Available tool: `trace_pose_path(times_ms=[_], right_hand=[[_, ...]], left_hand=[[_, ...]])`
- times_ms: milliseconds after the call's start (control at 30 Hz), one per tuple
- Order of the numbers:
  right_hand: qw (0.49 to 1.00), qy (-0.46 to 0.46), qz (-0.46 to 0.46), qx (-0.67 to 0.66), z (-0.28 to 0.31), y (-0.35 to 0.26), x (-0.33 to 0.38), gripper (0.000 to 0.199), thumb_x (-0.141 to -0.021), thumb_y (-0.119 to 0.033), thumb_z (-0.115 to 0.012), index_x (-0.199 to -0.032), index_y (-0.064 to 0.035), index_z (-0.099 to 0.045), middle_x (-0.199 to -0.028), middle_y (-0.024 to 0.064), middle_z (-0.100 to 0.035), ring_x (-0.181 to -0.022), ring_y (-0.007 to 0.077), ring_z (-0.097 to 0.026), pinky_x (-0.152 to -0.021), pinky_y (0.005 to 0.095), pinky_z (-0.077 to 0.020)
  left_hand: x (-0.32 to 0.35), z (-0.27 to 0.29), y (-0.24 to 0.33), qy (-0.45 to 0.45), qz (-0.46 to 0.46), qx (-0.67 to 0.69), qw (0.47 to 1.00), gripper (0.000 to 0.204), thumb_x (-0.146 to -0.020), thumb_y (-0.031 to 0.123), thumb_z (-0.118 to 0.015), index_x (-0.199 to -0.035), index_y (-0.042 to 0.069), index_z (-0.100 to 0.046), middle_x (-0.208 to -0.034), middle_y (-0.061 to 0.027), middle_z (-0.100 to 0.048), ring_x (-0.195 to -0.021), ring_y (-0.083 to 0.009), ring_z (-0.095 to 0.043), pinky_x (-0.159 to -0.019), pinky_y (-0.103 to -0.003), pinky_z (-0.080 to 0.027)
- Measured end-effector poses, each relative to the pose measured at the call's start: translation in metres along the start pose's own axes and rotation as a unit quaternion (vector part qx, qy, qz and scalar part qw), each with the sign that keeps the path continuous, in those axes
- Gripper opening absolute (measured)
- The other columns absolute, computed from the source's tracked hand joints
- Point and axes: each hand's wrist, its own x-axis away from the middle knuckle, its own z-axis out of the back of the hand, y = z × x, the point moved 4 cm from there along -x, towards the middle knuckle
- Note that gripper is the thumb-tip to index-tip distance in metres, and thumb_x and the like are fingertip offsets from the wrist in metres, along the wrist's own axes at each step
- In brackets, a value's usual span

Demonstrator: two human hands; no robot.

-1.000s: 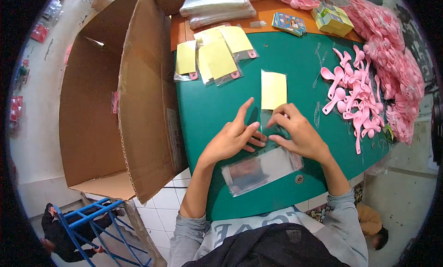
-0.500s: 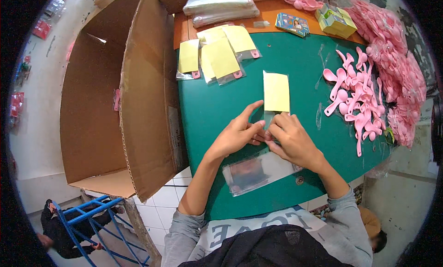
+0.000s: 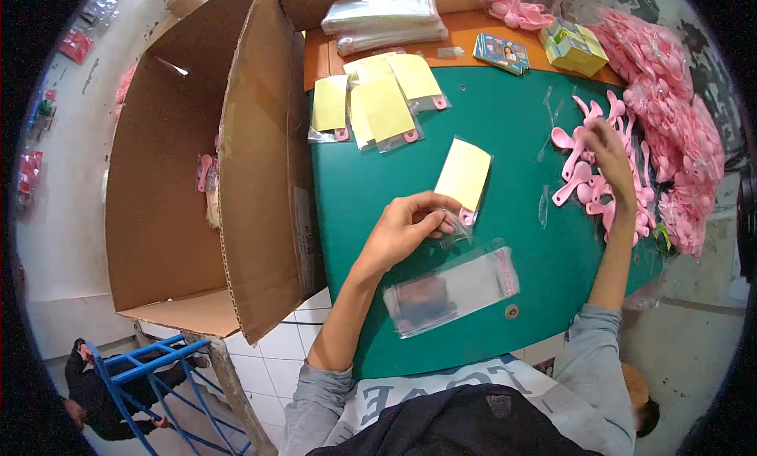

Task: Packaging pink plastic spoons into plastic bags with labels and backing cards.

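My left hand is closed on the open end of a clear plastic bag. In that bag are a yellow card and a pink spoon, whose handle end shows beside my fingertips. Over a heap of loose pink spoons on the right is my right hand, its fingers stretched apart and a little blurred. I see nothing held in it. Nearer to me lies a stack of flat clear bags.
Filled bags with yellow cards lie at the far left beside a tall cardboard box. Behind are bundled clear bags, blue cards and a yellow card stack. Bagged pink spoons line the right. Clear strips lie nearby.
My right hand has left the bag and moved right and away from me, over the spoon heap. The carded bag has tilted in my left hand, and the spoon's handle end now shows.
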Motion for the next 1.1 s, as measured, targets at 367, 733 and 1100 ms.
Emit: trace_pose_path(times_ms=[367,733,1100], right_hand=[[0.979,-0.015,0.172,-0.109,-0.107,-0.195,0.091,0.051,-0.064,-0.009,-0.075,-0.107,-0.0070,-0.049,-0.107,0.0152,-0.043,-0.092,0.0285,-0.053,-0.074,0.0345,-0.0475],[0.952,-0.048,0.083,-0.292,-0.113,-0.173,0.088,0.014,-0.070,0.005,-0.065,-0.081,-0.0004,-0.058,-0.097,0.0090,-0.051,-0.087,0.0155,-0.056,-0.070,0.0242,-0.0521],[0.865,-0.139,-0.116,-0.469,-0.134,-0.158,0.087,0.009,-0.082,-0.004,-0.061,-0.083,0.0023,-0.055,-0.084,0.0066,-0.056,-0.080,0.0118,-0.058,-0.068,0.0254,-0.0541]], left_hand=[[0.022,-0.007,0.029,0.011,-0.043,0.067,0.997,0.024,-0.090,0.009,-0.048,-0.108,-0.004,-0.059,-0.090,-0.0034,-0.062,-0.078,-0.0075,-0.056,-0.072,-0.020,-0.045],[0.038,-0.010,0.010,0.064,-0.102,-0.236,0.964,0.023,-0.076,0.000,-0.062,-0.097,0.001,-0.053,-0.088,-0.0081,-0.058,-0.083,-0.0148,-0.060,-0.068,-0.027,-0.052],[0.034,-0.011,0.001,0.155,-0.094,-0.246,0.952,0.015,-0.075,0.006,-0.068,-0.084,0.000,-0.058,-0.084,-0.0062,-0.056,-0.077,-0.0122,-0.058,-0.063,-0.024,-0.052]])
